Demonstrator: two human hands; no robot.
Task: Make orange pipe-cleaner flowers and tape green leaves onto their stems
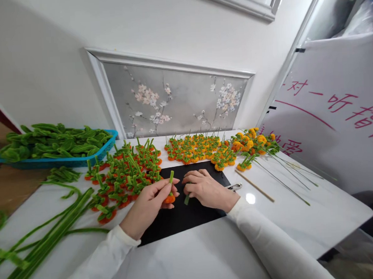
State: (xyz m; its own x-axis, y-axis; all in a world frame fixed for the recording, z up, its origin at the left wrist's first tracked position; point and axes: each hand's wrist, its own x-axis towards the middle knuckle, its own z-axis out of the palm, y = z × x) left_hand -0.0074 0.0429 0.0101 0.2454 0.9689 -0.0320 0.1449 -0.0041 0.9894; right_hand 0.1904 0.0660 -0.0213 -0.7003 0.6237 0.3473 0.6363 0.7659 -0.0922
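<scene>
My left hand (154, 201) pinches a small orange pipe-cleaner flower (170, 199), its green fuzzy stem pointing up past the fingertips. To its right, my right hand (204, 189) is bent over a black mat (178, 223), fingers curled round a short green strip (186, 199); most of that strip is hidden under the fingers. Beyond my left hand stand rows of orange flowers with green stems (126, 176). Yellow and orange flowers with thin stems (195, 149) are set out behind the mat. Silver nail clippers (235, 187) lie at the mat's right edge, partly behind my right wrist.
A blue basket (65, 163) full of green fuzzy leaves stands at the back left. Long green pipe cleaners (48, 246) lie at the left. On the right are a wooden stick (255, 185) and yellow flowers on long wires (261, 140). The wall closes off the back.
</scene>
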